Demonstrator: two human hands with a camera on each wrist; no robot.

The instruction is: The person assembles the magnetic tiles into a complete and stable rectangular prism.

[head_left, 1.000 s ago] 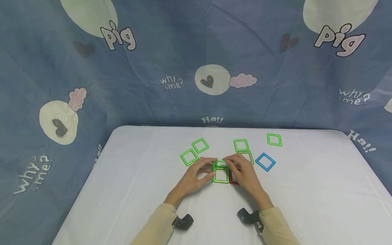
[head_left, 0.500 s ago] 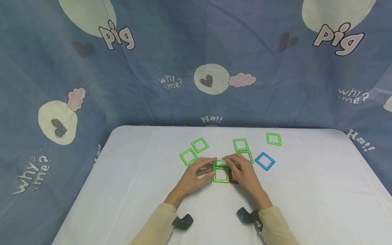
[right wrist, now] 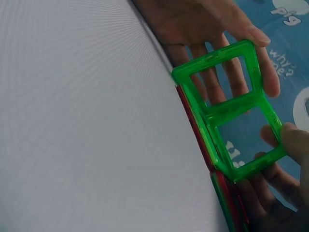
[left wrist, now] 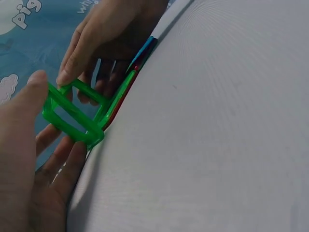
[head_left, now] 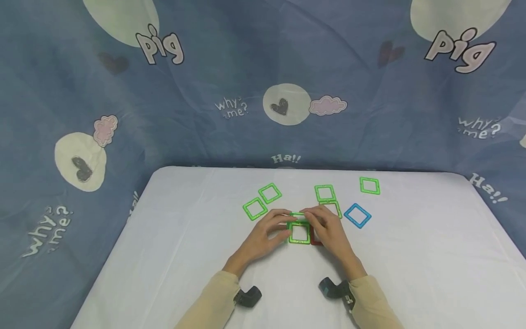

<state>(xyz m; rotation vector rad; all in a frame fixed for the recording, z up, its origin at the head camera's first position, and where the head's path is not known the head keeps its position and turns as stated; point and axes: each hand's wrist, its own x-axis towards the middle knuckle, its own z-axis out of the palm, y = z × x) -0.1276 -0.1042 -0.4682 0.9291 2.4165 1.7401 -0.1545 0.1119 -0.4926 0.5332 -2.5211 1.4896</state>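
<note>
Between the hands stands a small build of green magnetic tiles (head_left: pixel 299 242), square open frames joined at their edges. Two upright green tiles meet at a corner over a base that shows green and red edges in the right wrist view. My left hand (head_left: pixel 263 235) holds one upright tile (right wrist: pixel 212 57), its thumb at the top corner and fingers behind. My right hand (head_left: pixel 328 228) pinches the top edge of the other upright tile (right wrist: pixel 263 166) between thumb and fingertips. Beside the build, a red tile (head_left: pixel 315 242) lies partly hidden under the right hand.
Loose green tiles lie behind the hands: two at the left (head_left: pixel 255 209), two touching at the middle (head_left: pixel 325 186), and one at the far right (head_left: pixel 370 192). A blue tile (head_left: pixel 357 226) lies right of the right hand. White cloth (head_left: pixel 185 205) covers the table.
Both hands stay at the build with nearly the same hold. The green tile at the back looks slightly more edge-on in the head view, which has shifted a little.
</note>
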